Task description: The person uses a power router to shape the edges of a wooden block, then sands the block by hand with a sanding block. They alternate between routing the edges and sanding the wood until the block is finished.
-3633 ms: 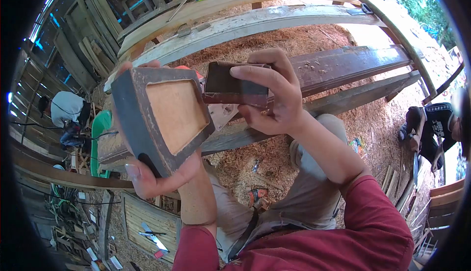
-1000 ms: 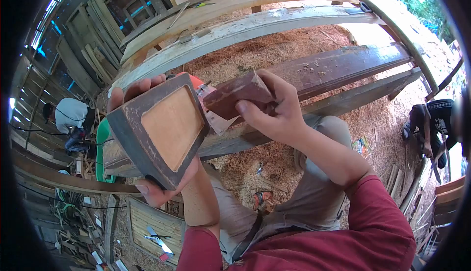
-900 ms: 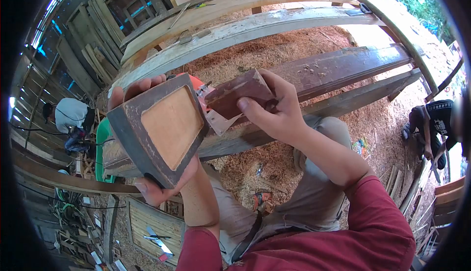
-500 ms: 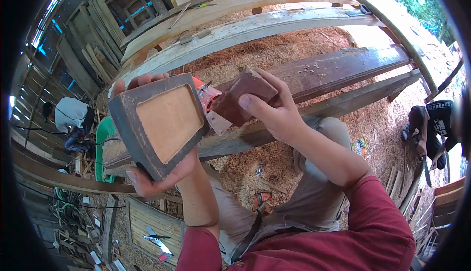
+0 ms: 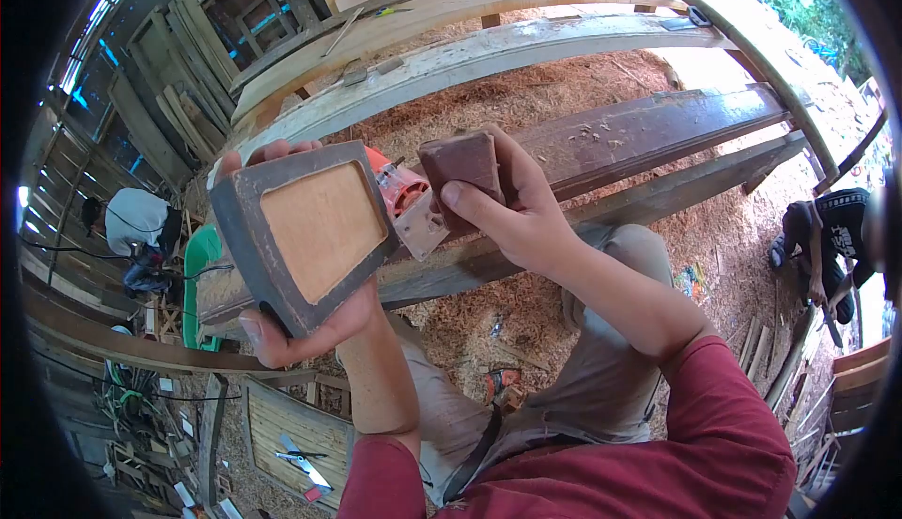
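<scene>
My left hand (image 5: 343, 322) is wrapped around a dark-edged wooden frame piece (image 5: 240, 228), thumb along the near side and fingers over the far side. Its face is tilted toward me and has a pale wood recess. My right hand (image 5: 515, 223) grips a small, flat reddish-brown block (image 5: 462, 170), which looks wrapped in sandpaper, thumb pressed on its front. The block is held up to the right of the frame piece, apart from it. Behind and between them, an orange power tool (image 5: 402, 188) with a metal plate lies on the bench, partly hidden.
A dark brown plank bench (image 5: 648, 139) with shavings runs to the right. Farther back are long pale boards (image 5: 470, 59). A green chair (image 5: 199, 256) stands at left. One person (image 5: 139, 223) crouches at left, another (image 5: 836, 247) at right. Wood shavings cover the ground.
The reddish-brown block has turned more upright in my right hand and shifted slightly left. The frame piece is nearly still. The person at right has moved their hands slightly.
</scene>
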The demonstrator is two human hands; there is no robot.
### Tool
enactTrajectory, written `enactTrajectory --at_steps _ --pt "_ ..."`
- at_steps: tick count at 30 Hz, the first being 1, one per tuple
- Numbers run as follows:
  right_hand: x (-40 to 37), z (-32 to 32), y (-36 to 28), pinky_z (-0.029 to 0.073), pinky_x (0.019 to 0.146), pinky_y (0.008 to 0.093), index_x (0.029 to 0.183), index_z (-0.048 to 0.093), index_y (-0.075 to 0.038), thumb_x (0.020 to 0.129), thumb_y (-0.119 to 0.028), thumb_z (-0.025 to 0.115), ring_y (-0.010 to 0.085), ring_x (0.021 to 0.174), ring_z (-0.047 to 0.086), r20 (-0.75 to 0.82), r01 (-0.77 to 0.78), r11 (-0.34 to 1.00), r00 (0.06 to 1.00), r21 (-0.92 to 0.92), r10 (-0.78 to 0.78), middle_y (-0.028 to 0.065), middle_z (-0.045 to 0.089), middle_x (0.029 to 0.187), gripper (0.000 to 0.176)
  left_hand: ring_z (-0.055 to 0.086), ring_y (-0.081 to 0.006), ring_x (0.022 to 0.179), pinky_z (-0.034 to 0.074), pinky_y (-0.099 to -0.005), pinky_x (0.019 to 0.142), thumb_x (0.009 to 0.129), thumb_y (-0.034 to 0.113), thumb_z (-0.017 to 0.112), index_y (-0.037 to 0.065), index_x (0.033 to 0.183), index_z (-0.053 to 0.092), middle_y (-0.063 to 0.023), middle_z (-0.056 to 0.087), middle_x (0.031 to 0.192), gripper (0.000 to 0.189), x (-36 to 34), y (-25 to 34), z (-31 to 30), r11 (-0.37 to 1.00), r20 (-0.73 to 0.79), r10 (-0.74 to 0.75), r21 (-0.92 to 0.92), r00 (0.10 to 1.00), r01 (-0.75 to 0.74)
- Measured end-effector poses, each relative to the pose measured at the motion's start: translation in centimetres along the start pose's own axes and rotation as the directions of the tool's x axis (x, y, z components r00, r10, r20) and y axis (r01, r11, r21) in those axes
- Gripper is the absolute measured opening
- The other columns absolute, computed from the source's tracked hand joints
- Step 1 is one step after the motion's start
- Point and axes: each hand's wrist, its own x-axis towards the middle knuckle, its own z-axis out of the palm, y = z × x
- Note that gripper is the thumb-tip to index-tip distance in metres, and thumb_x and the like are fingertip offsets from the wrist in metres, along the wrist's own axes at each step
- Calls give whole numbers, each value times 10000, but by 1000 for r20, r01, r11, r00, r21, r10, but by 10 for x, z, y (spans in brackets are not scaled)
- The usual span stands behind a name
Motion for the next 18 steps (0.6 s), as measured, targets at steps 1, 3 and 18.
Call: enactTrajectory --at_steps 1,3,18 --pt "0 0 0 495 844 266 1236 572 -21 967 -133 720 68 980 574 5 28 999 1000 -31 -28 32 637 1059 327 520 -485 1276 358 -621 1153 831 682 392 -79 1539 298 -318 486 1397 1044 0 0 0 1000 3 1 5 1000 -1" --pt "-1 1 -5 494 844 266 1226 581 -23 962 -130 728 68 975 574 24 22 999 999 -44 -21 31 638 1060 320 520 -485 1276 359 -620 1153 829 681 396 -79 1538 295 -319 487 1394 1044 0 0 -1 1000 19 3 0 1000 -3" --pt "-2 3 -8 517 850 251 1164 655 -1 893 -73 804 61 962 624 49 -5 1000 999 -11 5 25 700 1046 318 528 -489 1261 370 -621 1141 826 692 374 -93 1526 313 -332 493 1378 1054 4 1 -8 999 120 43 -16 992 -41"
